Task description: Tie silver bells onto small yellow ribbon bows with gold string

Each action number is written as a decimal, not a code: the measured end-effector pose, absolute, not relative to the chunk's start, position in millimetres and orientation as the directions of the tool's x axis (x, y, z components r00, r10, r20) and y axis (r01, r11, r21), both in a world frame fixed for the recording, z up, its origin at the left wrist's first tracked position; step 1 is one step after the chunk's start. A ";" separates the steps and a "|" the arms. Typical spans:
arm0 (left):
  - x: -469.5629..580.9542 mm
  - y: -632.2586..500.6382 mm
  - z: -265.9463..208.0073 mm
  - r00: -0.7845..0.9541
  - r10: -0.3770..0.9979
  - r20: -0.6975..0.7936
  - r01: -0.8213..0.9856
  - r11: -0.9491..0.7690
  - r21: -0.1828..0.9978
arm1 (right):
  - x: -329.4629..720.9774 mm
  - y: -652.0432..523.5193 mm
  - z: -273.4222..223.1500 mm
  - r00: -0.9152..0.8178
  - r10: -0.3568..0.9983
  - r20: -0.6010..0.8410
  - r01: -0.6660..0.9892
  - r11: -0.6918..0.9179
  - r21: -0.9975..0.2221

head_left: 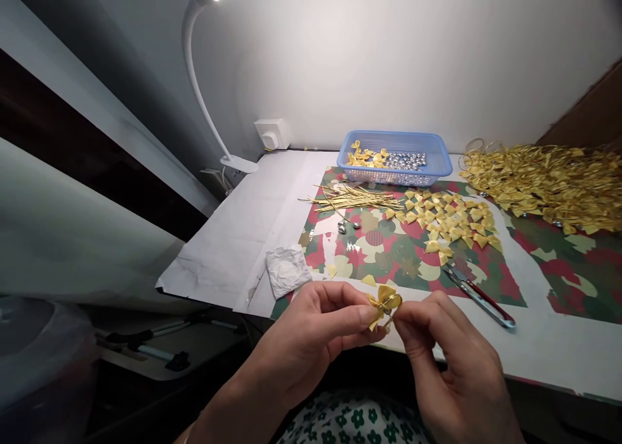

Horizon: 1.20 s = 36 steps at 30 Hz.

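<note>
Left hand [323,324] pinches a yellow ribbon bow [387,293] above the table's [539,356] near edge; the right hand [454,350], fingertips together, grips a gold twist tie [398,300] looped against it. Beyond lie loose bows [440,220], more ties [357,199], a blue plastic basket [396,177].

Over by the wall [389,48] sits the basket [389,175], bows [367,156] and metal bits [407,161] inside, a lamp [190,68] to its left. Before it lie wires [359,199], with loose bows [454,216] at their right, a hand tool [481,298] nearer the table's [573,360] front edge, and a heap [549,181] further right.
</note>
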<state>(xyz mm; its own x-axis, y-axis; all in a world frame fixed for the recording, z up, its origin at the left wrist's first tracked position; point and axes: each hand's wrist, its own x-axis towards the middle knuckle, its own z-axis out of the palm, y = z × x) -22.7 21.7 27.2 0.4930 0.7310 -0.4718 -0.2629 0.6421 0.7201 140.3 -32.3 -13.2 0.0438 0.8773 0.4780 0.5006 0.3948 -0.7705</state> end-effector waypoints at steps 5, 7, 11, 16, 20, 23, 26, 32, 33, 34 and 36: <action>-22.1 22.3 27.0 0.516 0.719 -0.466 -0.280 0.656 0.701 | 139.8 -32.4 -16.3 0.049 0.883 0.467 0.469 0.392 -0.791; -21.2 22.3 27.5 0.521 0.716 -0.465 -0.293 0.662 0.690 | 138.4 -32.9 -18.3 0.070 0.885 0.459 0.448 0.384 -0.808; -19.3 23.2 29.1 0.524 0.711 -0.469 -0.305 0.671 0.676 | 136.6 -32.6 -20.7 0.051 0.880 0.472 0.436 0.405 -0.803; -19.0 23.5 30.6 0.526 0.704 -0.477 -0.308 0.680 0.665 | 137.9 -31.8 -21.5 0.041 0.876 0.480 0.436 0.417 -0.798; -19.6 22.6 29.8 0.541 0.695 -0.474 -0.314 0.690 0.652 | 138.6 -32.1 -23.1 0.018 0.873 0.488 0.423 0.435 -0.795; -19.2 22.6 28.5 0.546 0.692 -0.473 -0.319 0.694 0.646 | 138.8 -32.1 -23.3 0.032 0.877 0.479 0.414 0.425 -0.805; -18.5 23.4 27.7 0.545 0.689 -0.477 -0.321 0.698 0.640 | 140.1 -31.6 -22.9 0.004 0.874 0.486 0.418 0.440 -0.795; -18.6 24.1 27.9 0.560 0.678 -0.476 -0.324 0.708 0.627 | 139.8 -31.2 -24.3 0.016 0.878 0.479 0.406 0.432 -0.805; -18.4 24.1 28.2 0.564 0.675 -0.476 -0.323 0.710 0.626 | 138.8 -31.5 -24.8 0.027 0.881 0.473 0.400 0.424 -0.813; -18.1 24.1 28.6 0.567 0.673 -0.475 -0.320 0.711 0.626 | 137.6 -31.9 -25.3 0.044 0.886 0.462 0.391 0.411 -0.824; -17.4 24.2 29.5 0.571 0.669 -0.476 -0.319 0.715 0.622 | 135.3 -32.9 -26.1 0.082 0.895 0.439 0.370 0.382 -0.847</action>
<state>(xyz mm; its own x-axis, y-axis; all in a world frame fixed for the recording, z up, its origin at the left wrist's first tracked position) -17.4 24.2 29.5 0.5715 0.6686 -0.4758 -0.3193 0.7153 0.6216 135.3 -32.9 -26.1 0.0816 0.8948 0.4389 0.3701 0.3817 -0.8470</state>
